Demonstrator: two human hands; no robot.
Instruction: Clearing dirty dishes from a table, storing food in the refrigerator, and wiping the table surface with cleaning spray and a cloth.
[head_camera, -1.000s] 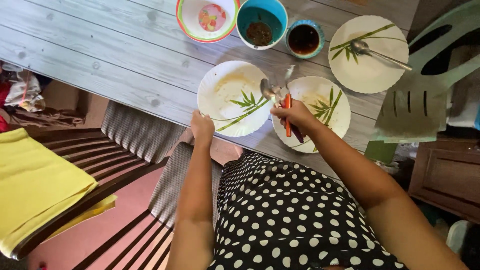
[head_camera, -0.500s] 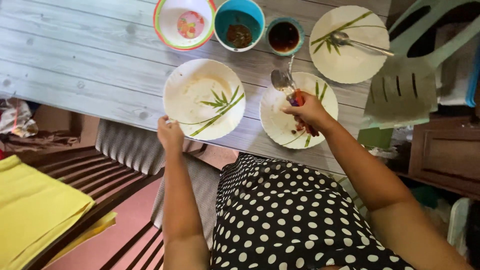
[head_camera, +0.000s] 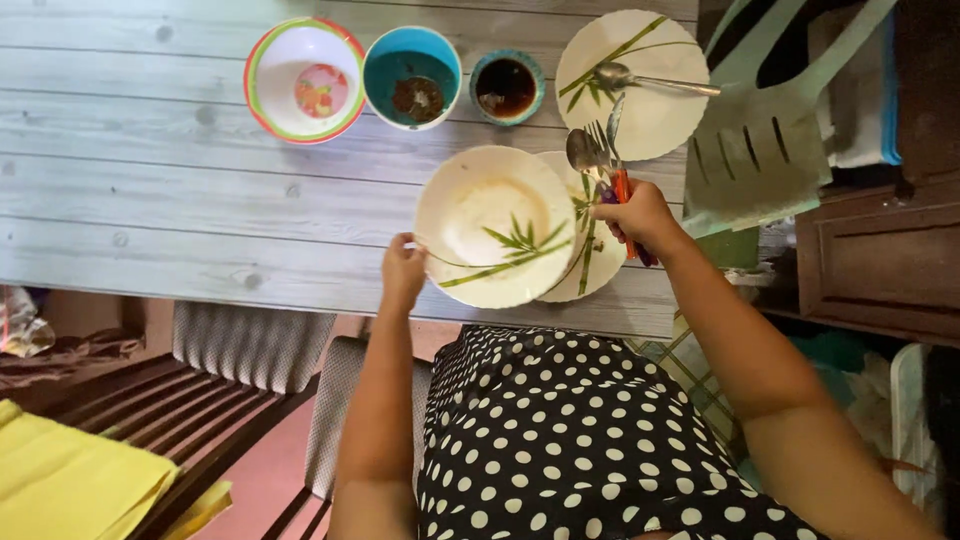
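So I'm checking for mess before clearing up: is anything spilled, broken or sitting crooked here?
Nothing spilled or broken. One white plate, held at its rim by the left hand, overlaps a second plate. The right hand grips the cutlery. The bowls stand upright.

Left hand (head_camera: 403, 268) gripping white plate (head_camera: 490, 215) — overlapping second plate (head_camera: 590, 262), right hand (head_camera: 640, 215) clutching cutlery (head_camera: 600, 155)

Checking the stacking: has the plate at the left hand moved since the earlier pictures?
Yes. The used plate held by the left hand slid right along the table and now overlaps the second plate, which it lay beside before.
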